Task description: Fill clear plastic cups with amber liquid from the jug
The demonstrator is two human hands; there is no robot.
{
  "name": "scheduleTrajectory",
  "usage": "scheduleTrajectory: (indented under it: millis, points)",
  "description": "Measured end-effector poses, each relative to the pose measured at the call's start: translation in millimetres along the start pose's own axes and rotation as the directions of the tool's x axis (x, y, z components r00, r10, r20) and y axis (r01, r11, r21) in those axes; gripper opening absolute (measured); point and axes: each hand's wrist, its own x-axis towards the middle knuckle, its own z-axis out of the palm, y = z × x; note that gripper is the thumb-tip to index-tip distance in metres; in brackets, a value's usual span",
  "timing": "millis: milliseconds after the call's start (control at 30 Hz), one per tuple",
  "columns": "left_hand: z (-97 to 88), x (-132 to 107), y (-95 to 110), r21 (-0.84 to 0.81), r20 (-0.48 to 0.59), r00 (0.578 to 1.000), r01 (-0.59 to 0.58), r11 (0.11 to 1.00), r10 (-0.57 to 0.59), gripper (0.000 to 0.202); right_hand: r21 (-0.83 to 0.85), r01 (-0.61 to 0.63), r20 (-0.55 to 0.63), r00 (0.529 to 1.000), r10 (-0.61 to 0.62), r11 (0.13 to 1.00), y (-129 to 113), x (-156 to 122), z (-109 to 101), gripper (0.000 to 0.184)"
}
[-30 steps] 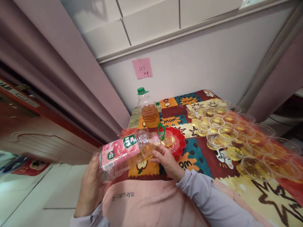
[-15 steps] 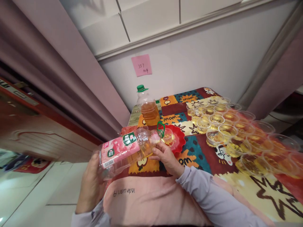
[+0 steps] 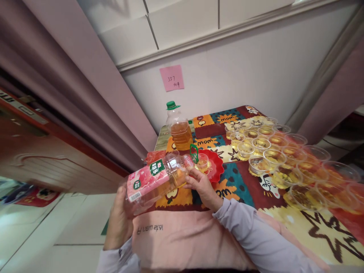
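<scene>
A large clear juice bottle (image 3: 150,182) with a pink label lies tilted, its neck pointing right over a clear plastic cup (image 3: 202,162). My left hand (image 3: 118,220) is closed round the bottle's base. At the neck, my right hand (image 3: 203,187) is closed with its fingers against the underside. Some amber liquid shows inside near the neck, and a green handle ring (image 3: 194,153) hangs there. The cup stands on a red scalloped plate (image 3: 218,170). Whether liquid is running into it I cannot tell.
Behind stands a second bottle (image 3: 181,132) of amber liquid with a green cap. Several filled plastic cups (image 3: 261,143) stand in rows at the right on the patterned tablecloth (image 3: 236,185). A wooden door (image 3: 57,163) is on the left, and a pink note (image 3: 172,78) is on the wall.
The bottle and my left hand have shifted slightly right, and the base sits a little lower in view. Less liquid shows along the bottle's underside. My right hand remains at the neck.
</scene>
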Motion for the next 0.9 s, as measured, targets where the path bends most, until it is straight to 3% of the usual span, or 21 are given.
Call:
scheduleTrajectory:
  millis: [100,300,467,533,633,767,900]
  points:
    - [-11.9,9.3,-17.0,0.020,0.034,0.999,-0.032,0.999,0.031,0.057,-0.020,0.059,-0.053,0.997,-0.060,0.998,1.7,1.3,-1.6,0.067]
    - [-17.5,18.4,-55.6,-0.245,0.044,0.999,0.027,0.969,-0.017,0.045,-0.084,0.217,0.006,0.976,-0.218,0.972,-5.1,-0.5,0.4,0.065]
    - [-21.6,21.6,-75.0,-0.393,-0.018,1.000,0.006,0.919,-0.014,0.044,-0.316,0.387,0.004,0.914,-0.406,0.866,-37.3,-3.5,0.9,0.050]
    - [-26.5,24.2,-80.9,-0.462,-0.017,1.000,-0.013,0.887,0.006,0.043,-0.525,0.454,0.029,0.855,-0.517,0.720,-61.3,-3.2,-4.4,0.042]
    - [-34.6,27.1,-88.1,-0.511,0.043,0.998,0.054,0.858,-0.038,0.048,-0.825,0.446,0.181,0.789,-0.587,0.347,-100.6,2.6,-20.1,0.035]
    - [-44.3,30.2,-90.9,-0.512,0.163,0.985,0.135,0.848,-0.058,0.058,-0.949,0.306,0.312,0.866,-0.391,-0.080,-130.1,22.1,-41.7,0.046]
    - [-55.9,40.5,-90.3,-0.479,0.227,0.967,0.210,0.852,-0.111,0.062,-0.891,0.308,0.354,0.931,-0.086,-0.334,-126.6,43.5,-41.9,0.066]
